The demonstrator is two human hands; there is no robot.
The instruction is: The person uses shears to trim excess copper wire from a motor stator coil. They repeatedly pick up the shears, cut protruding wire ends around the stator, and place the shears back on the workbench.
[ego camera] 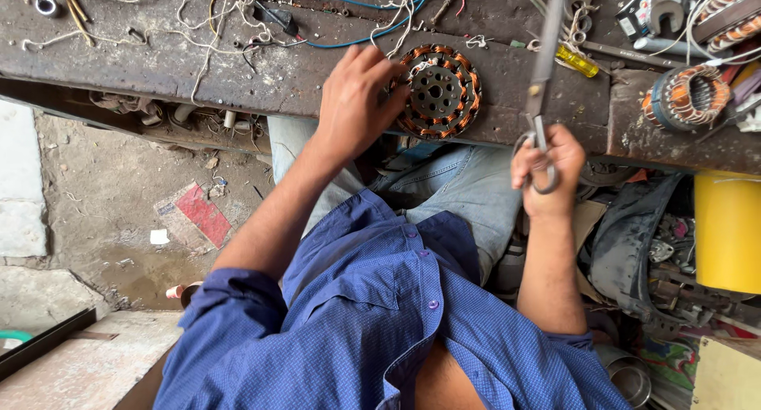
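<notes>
Head view, looking down over my own arms. The dark, worn tabletop [238,69] runs across the top of the frame; its near edge passes just below the round stator [438,93], so that piece sits close to the drop toward my lap. The far part of the tabletop is crowded with loose white wire [208,17] and a blue wire [372,31], leaving open room mainly on the bare strip left of my left hand [354,101].

My left hand lies on the stator's left rim, fingers curled over it and touching the copper windings; it grips that edge. The stator lies flat, its perforated hub facing up, with no long axis to speak of.

My right hand [547,166] is off the near edge, to the right of the stator and apart from it, closed through the loops of a pair of scissors [543,77]. Their long axis runs almost straight away from me, blades pointing toward the far side and leaning slightly right, crossing above the tabletop. Just beyond the blades lies a yellow-handled screwdriver [576,61].

A second wound stator [686,97] rests further right, above a yellow container [727,231].
</notes>
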